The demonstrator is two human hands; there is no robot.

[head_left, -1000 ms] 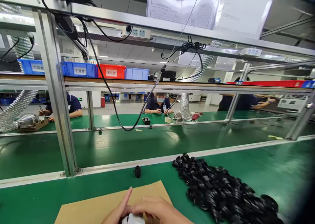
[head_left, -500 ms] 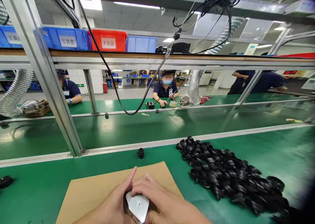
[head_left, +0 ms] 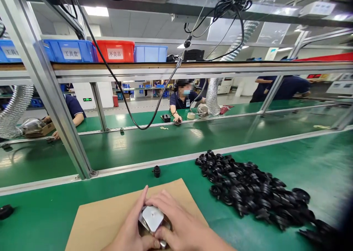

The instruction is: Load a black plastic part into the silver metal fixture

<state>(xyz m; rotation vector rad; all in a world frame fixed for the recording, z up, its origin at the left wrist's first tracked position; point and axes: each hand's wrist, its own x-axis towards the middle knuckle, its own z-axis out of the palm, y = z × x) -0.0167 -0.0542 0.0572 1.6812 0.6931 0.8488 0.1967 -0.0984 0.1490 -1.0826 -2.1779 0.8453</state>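
Both my hands hold a small silver metal part [head_left: 152,218] with a flat square face, low over a brown cardboard sheet [head_left: 102,221] on the green bench. My left hand [head_left: 129,230] grips its left side, the forefinger stretched forward. My right hand [head_left: 180,225] wraps its right side and top edge. The underside of the part is hidden by my fingers. A long pile of black ring-shaped plastic parts [head_left: 253,190] lies to the right of my hands.
A single black part [head_left: 156,171] stands by the metal rail [head_left: 176,159] ahead; another black piece [head_left: 5,211] lies at far left. Beyond runs a green conveyor [head_left: 165,142]. Three people in dark shirts work across it. A slanted frame post [head_left: 52,96] rises at left.
The view has tilted down, and both hands with the silver part have come further up into the picture. The part's square face now shows more fully between my fingers.
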